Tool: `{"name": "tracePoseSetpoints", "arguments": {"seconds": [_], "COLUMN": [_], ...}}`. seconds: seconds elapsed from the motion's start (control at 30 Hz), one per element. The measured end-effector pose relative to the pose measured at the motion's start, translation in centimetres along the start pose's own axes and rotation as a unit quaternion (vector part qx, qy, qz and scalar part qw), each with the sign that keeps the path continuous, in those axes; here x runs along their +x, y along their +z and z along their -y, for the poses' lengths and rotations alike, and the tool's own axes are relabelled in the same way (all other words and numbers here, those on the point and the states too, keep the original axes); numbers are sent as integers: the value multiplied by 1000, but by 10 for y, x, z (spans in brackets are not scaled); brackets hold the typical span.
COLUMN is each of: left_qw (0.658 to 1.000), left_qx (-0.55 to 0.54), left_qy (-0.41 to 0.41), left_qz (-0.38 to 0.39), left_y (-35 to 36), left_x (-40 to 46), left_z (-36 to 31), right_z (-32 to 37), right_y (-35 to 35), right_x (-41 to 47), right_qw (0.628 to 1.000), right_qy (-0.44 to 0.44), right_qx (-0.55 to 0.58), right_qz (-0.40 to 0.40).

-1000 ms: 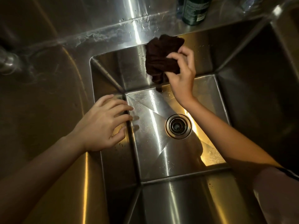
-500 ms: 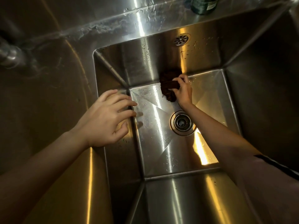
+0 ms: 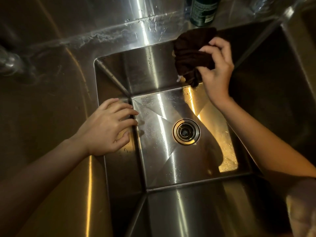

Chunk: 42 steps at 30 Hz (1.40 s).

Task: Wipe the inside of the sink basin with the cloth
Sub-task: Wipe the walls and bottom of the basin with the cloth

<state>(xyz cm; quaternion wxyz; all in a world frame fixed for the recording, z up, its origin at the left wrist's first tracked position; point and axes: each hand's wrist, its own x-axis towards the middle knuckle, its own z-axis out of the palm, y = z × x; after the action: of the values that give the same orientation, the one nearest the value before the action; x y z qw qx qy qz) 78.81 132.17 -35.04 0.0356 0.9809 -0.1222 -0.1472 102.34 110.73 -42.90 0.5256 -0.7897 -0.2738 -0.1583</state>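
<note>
A deep stainless steel sink basin (image 3: pixel 150 71) fills the middle of the head view, with a round drain (image 3: pixel 186 132) in its wet floor. My right hand (image 3: pixel 217 69) grips a bunched dark brown cloth (image 3: pixel 189 53) against the upper part of the far wall, near the rim. The cloth hides the overflow hole there. My left hand (image 3: pixel 109 127) rests on the sink's left rim, fingers bent over the edge and holding nothing.
A dark green bottle (image 3: pixel 203 11) stands on the ledge just behind the cloth. A metal faucet pipe (image 3: pixel 8 64) shows at the far left. The steel counter (image 3: pixel 42 108) spreads to the left, and a second basin wall (image 3: pixel 273 82) drops away on the right.
My right hand has lifted the cloth from the basin floor at the foot of the far wall up to the top of that wall. The left hand stays on the rim.
</note>
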Motion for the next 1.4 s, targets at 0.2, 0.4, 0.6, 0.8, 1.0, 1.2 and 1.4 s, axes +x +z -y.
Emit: {"name": "tracePoseSetpoints", "arguments": {"seconds": [0.2,0.4,0.6,0.8,1.0,1.2,1.4], "left_qw": [1000,1000,1000,1000,1000,1000,1000], "left_qx": [7,5,4,-3,2,3,0], "left_qy": [5,11,8,3,-1,2,0], "left_qz": [-2,-22,-11,-5,16,27,21], "left_y": [0,3,2,-1,-4,-4,0], "left_x": [1,0,0,0,1,2,1], "left_z": [0,3,2,1,0,-1,2], "right_z": [-47,-104,-111,-68,-24,-49,-108], "right_y": [24,53,53,9,-29,-19,9], "right_x": [-27,-75,-80,-43,9,-4,-46], "right_qw": [994,960,947,982,999,995,964], "right_qy": [75,194,243,155,37,77,174], "right_qx": [-19,-84,-91,-47,-12,-24,-98], "right_qz": [78,181,187,101,-4,60,175]}}
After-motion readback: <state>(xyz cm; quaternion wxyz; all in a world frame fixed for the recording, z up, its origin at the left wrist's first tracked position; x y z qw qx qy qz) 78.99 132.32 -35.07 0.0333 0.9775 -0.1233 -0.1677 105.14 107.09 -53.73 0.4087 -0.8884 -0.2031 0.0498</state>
